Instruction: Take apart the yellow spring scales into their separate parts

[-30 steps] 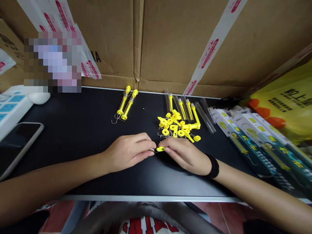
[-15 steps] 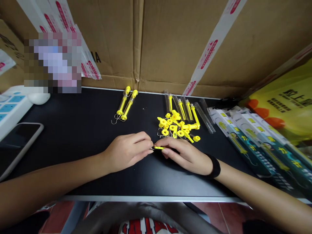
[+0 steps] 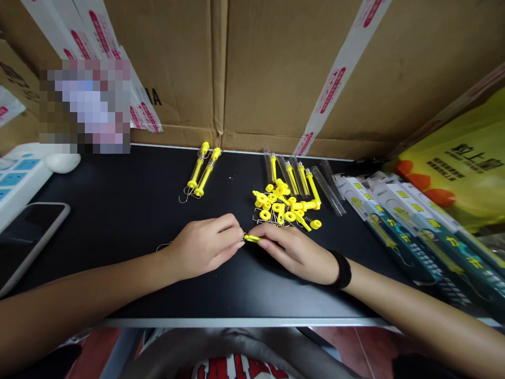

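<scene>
My left hand (image 3: 209, 245) is closed in a pinch on a thin metal wire hook; its curved end (image 3: 162, 246) shows beside my wrist. My right hand (image 3: 296, 252) pinches a small yellow plastic piece (image 3: 251, 238) between thumb and index finger. The fingertips of both hands almost meet at this piece, and a bit of metal shows at its left end. Just beyond my right hand lies a pile of yellow plastic parts (image 3: 277, 207) with wire hooks and small springs. Two assembled spring scales (image 3: 207, 171) with hooks lie farther back, left of the pile.
Clear plastic tubes (image 3: 327, 190) and yellow rods (image 3: 302, 178) lie behind the pile. Printed packages (image 3: 410, 231) and a yellow bag (image 3: 457, 163) are at the right. A phone (image 3: 29, 242) and a power strip (image 3: 19, 168) sit at the left. Cardboard (image 3: 307, 63) stands along the back edge.
The wire's curved end now shows beside my left wrist. The yellow piece is tilted slightly differently and touches closer to my left fingertips. The view has shifted a little.
</scene>
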A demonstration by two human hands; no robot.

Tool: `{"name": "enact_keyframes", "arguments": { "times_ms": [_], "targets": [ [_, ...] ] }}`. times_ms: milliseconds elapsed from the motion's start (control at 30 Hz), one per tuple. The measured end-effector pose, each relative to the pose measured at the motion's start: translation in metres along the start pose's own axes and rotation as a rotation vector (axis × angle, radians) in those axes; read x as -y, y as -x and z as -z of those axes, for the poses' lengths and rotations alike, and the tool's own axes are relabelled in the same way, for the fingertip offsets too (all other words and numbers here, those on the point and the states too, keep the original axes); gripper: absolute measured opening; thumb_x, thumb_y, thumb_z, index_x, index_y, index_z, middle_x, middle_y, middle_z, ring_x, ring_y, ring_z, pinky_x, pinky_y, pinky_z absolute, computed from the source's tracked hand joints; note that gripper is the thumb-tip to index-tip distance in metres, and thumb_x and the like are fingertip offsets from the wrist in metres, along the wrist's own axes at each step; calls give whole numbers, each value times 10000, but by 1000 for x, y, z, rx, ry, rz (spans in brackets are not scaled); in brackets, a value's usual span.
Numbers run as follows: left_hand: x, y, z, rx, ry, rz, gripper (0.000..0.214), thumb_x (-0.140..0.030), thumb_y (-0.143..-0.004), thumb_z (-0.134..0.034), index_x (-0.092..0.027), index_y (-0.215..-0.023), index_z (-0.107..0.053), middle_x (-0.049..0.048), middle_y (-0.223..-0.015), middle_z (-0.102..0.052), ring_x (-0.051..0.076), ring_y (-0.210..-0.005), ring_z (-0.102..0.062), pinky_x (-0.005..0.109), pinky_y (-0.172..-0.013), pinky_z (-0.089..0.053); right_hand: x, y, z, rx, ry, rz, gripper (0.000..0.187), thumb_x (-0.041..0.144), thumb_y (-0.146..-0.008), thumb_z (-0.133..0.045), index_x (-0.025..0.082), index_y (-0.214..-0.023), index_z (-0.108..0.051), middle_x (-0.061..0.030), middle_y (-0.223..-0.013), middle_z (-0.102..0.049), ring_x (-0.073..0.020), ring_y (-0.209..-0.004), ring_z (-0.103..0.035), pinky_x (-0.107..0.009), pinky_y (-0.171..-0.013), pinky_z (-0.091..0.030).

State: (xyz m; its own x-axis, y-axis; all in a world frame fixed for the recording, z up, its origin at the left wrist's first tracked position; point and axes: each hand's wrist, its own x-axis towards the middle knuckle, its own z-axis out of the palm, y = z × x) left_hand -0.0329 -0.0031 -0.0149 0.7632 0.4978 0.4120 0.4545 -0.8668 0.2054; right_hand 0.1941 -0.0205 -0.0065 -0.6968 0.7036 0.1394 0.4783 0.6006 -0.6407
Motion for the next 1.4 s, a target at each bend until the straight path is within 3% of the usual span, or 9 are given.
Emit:
{"name": "enact_keyframes", "arguments": {
  "times_ms": [333, 600, 1400],
  "targets": [
    [-2, 0, 3, -2, -60, -21, 155, -233, -912, -406, -185, -819, -520, -13, -848, -543, 75, -684, -536, 193, -603, -397, 1, -1, 5, 44, -107, -15, 215, 237, -956, -336, 159, -1040, -517, -30, -855, -581, -108, -754, -546, -223, -712, -425],
    [-3, 0, 3, -64, -243, -165, 108, -180, -888, -439, -198, -858, -542, -23, -854, -593, 84, -701, -559, 193, -606, -410, 7, 3, 2, 63, -66, -58, 203, 261, -946, -358, 177, -1047, -513, -45, -874, -620, -130, -745, -573, -245, -696, -428],
    [0, 1, 1, -81, -409, -255, 109, -143, -843, -485, -224, -888, -542, -49, -839, -606, 73, -656, -518, 218, -546, -341, 3, -3, 6, 106, -361, -97, 255, 308, -953, -353, 135, -921, -538, 8, -725, -478, -84, -635, -415, -207, -612, -370]
  ]
}}
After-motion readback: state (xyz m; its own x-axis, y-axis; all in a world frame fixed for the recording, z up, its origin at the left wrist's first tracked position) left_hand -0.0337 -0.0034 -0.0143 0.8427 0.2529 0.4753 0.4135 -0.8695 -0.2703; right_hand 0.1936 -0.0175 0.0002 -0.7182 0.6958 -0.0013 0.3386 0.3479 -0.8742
